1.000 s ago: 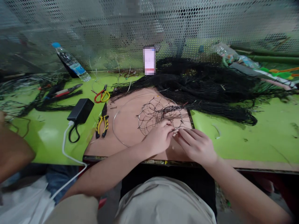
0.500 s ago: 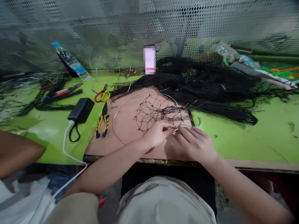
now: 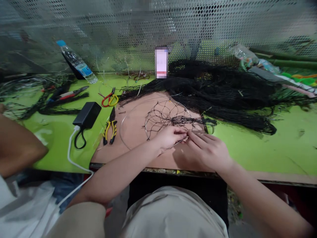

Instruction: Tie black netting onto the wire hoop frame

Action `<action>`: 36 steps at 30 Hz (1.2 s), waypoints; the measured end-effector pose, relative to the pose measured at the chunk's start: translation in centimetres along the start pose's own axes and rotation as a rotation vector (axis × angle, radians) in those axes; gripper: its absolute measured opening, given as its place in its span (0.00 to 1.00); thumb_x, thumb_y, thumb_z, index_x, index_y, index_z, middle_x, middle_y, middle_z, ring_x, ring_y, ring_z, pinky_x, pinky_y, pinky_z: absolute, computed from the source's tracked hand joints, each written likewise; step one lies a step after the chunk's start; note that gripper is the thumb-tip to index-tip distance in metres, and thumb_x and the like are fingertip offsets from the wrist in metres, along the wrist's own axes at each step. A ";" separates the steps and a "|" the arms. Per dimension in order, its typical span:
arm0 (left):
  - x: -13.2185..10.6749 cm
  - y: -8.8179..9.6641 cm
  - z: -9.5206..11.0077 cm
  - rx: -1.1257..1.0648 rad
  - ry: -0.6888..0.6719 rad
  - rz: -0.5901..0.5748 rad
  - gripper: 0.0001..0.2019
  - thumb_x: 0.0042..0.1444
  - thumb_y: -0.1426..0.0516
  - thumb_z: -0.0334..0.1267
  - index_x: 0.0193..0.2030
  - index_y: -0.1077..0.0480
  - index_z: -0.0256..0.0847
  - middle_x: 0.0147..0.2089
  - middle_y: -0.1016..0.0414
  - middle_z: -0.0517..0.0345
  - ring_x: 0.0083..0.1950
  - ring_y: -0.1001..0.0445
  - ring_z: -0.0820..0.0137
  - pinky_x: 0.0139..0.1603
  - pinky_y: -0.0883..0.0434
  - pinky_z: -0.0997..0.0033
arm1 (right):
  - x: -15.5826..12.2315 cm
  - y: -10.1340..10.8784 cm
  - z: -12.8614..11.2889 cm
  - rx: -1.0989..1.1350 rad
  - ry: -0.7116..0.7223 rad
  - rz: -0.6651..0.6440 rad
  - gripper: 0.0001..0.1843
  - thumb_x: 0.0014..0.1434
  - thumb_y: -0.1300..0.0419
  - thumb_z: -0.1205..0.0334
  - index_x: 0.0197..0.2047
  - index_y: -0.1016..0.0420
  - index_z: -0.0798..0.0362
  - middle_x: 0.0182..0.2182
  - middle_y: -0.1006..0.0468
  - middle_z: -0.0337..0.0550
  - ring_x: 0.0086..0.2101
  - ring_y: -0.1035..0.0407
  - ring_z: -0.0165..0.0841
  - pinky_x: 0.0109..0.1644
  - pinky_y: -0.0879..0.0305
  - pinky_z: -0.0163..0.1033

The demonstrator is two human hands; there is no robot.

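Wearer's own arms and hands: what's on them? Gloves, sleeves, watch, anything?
Nothing worn on either. The left hand and right hand are ungloved, with no ring, watch or band visible. The left forearm and right forearm are uncovered as far as the frame shows, no sleeve edge in view. Beige clothing shows below them.

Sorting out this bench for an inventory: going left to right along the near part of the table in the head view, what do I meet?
Black power adapter → yellow-handled pliers → left hand → right hand. The netted wire ring, pinched by the left hand and touched by the right, overlaps both, so it is left out.
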State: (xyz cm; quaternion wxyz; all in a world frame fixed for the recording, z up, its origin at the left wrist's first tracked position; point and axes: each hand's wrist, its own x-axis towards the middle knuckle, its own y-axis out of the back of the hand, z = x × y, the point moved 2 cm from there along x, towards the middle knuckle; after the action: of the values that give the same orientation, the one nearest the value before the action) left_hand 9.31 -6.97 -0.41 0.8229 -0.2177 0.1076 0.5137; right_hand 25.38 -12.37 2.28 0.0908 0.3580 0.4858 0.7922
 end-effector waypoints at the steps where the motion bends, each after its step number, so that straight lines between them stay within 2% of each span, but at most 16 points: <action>1: 0.2 0.0 -0.1 -0.012 0.009 -0.002 0.07 0.52 0.34 0.27 0.39 0.19 0.34 0.33 0.19 0.54 0.34 0.25 0.74 0.47 0.29 0.69 | 0.1 0.1 0.1 0.011 -0.003 0.010 0.08 0.65 0.43 0.71 0.40 0.22 0.57 0.48 0.18 0.53 0.40 0.24 0.38 0.44 0.32 0.43; 4: 0.5 0.1 -0.2 -0.028 0.038 0.019 0.09 0.46 0.31 0.27 0.36 0.19 0.35 0.32 0.20 0.55 0.33 0.25 0.74 0.47 0.29 0.69 | 0.5 0.4 0.3 0.044 -0.027 0.032 0.09 0.65 0.43 0.70 0.37 0.22 0.57 0.43 0.17 0.52 0.38 0.23 0.38 0.42 0.32 0.42; 7: 0.8 0.1 -0.3 -0.057 0.080 0.043 0.08 0.46 0.32 0.24 0.34 0.20 0.35 0.31 0.20 0.57 0.34 0.24 0.74 0.47 0.28 0.70 | 0.6 0.6 0.5 0.075 -0.047 0.045 0.11 0.66 0.45 0.71 0.37 0.21 0.58 0.40 0.16 0.51 0.35 0.23 0.35 0.39 0.32 0.40; 12: 1.0 -0.2 0.0 -0.083 0.124 0.053 0.08 0.43 0.31 0.22 0.30 0.22 0.35 0.28 0.21 0.58 0.33 0.23 0.74 0.47 0.27 0.71 | 0.5 0.6 1.2 0.147 -0.086 0.050 0.11 0.67 0.45 0.69 0.37 0.21 0.56 0.42 0.16 0.47 0.36 0.23 0.35 0.39 0.30 0.40; 16: 0.9 -0.4 0.3 -0.004 0.165 0.085 0.08 0.43 0.30 0.24 0.29 0.22 0.36 0.27 0.22 0.59 0.32 0.23 0.73 0.45 0.26 0.70 | 0.3 0.5 1.4 0.214 -0.112 0.036 0.11 0.68 0.44 0.68 0.37 0.21 0.56 0.44 0.16 0.45 0.36 0.22 0.35 0.38 0.30 0.39; 19: 0.5 -0.6 0.6 0.064 0.165 0.133 0.08 0.44 0.32 0.22 0.29 0.21 0.36 0.26 0.22 0.59 0.29 0.25 0.74 0.44 0.26 0.70 | 0.1 0.4 1.5 0.250 -0.131 0.026 0.11 0.67 0.44 0.68 0.36 0.21 0.54 0.43 0.15 0.43 0.36 0.22 0.34 0.38 0.31 0.38; 23: 0.3 -0.8 0.5 0.101 0.134 0.169 0.08 0.48 0.35 0.20 0.28 0.21 0.37 0.25 0.22 0.61 0.28 0.26 0.75 0.46 0.27 0.68 | 0.0 0.1 1.5 0.279 -0.193 -0.018 0.10 0.67 0.43 0.67 0.36 0.21 0.53 0.41 0.15 0.42 0.35 0.23 0.31 0.37 0.33 0.36; 27: 0.4 -0.8 -0.2 0.146 0.049 0.184 0.09 0.47 0.35 0.20 0.29 0.20 0.38 0.30 0.19 0.58 0.33 0.23 0.73 0.49 0.27 0.67 | -0.2 -0.4 1.9 0.259 -0.290 -0.138 0.11 0.66 0.42 0.66 0.33 0.21 0.52 0.32 0.17 0.39 0.27 0.27 0.29 0.29 0.42 0.35; 30: 0.4 -0.8 -0.8 0.202 -0.027 0.185 0.07 0.48 0.35 0.23 0.31 0.19 0.38 0.33 0.17 0.56 0.37 0.22 0.71 0.50 0.28 0.67 | -0.1 -0.6 2.2 0.282 -0.357 -0.163 0.10 0.65 0.42 0.65 0.35 0.19 0.50 0.29 0.18 0.38 0.26 0.28 0.29 0.27 0.45 0.35; 36: -0.2 -0.8 -1.4 0.353 -0.124 0.192 0.07 0.50 0.35 0.29 0.36 0.17 0.42 0.37 0.16 0.54 0.42 0.21 0.65 0.52 0.27 0.66 | 0.3 -0.6 3.0 0.396 -0.541 -0.229 0.08 0.59 0.39 0.66 0.32 0.18 0.47 0.24 0.19 0.37 0.24 0.29 0.31 0.27 0.46 0.34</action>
State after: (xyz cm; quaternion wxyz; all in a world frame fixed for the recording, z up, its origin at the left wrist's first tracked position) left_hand 10.04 -8.07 -1.38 0.8005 -0.0270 0.1652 0.5754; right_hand 27.04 -9.76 2.70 0.2332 0.5090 0.6253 0.5436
